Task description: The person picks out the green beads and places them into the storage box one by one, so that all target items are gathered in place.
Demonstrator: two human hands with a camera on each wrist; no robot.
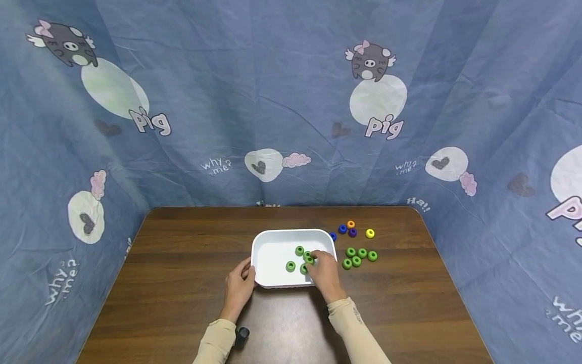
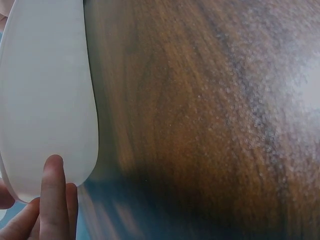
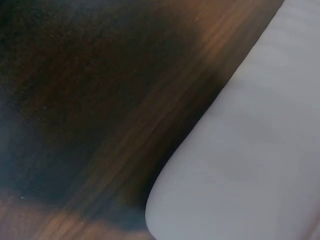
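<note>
A white tray stands on the table, with several green ring-shaped beads in its middle and right part. My left hand rests at the tray's near left corner. In the left wrist view its fingers lie straight against the outside wall. Over the tray's right side, my right hand reaches in and pinches a green bead between thumb and fingertips, close to the other beads there. The right wrist view shows only the tray's outer wall and table, with the fingertips out of sight.
Right of the tray lies a group of several green beads. Behind them are blue beads, an orange bead, a purple bead and a yellow bead. The wooden table meets a blue patterned curtain.
</note>
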